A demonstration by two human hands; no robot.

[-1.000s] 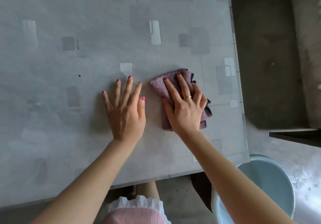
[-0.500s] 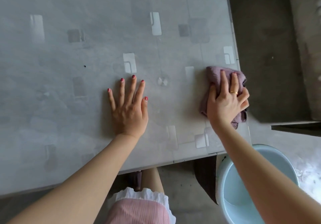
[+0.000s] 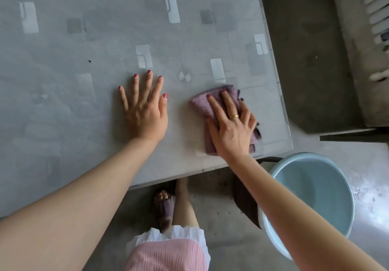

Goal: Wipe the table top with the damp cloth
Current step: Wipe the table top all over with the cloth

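The purple cloth (image 3: 212, 106) lies at centre right, near the tabletop (image 3: 84, 45)'s right edge and front corner; the right hand (image 3: 231, 127) presses it with straight fingers, no grip closed; the left hand (image 3: 145, 111) rests flat, fingers spread, just left of it; bare surface stretches to the upper left; a pale blue basin (image 3: 315, 188) stands on the floor at lower right, below the corner.
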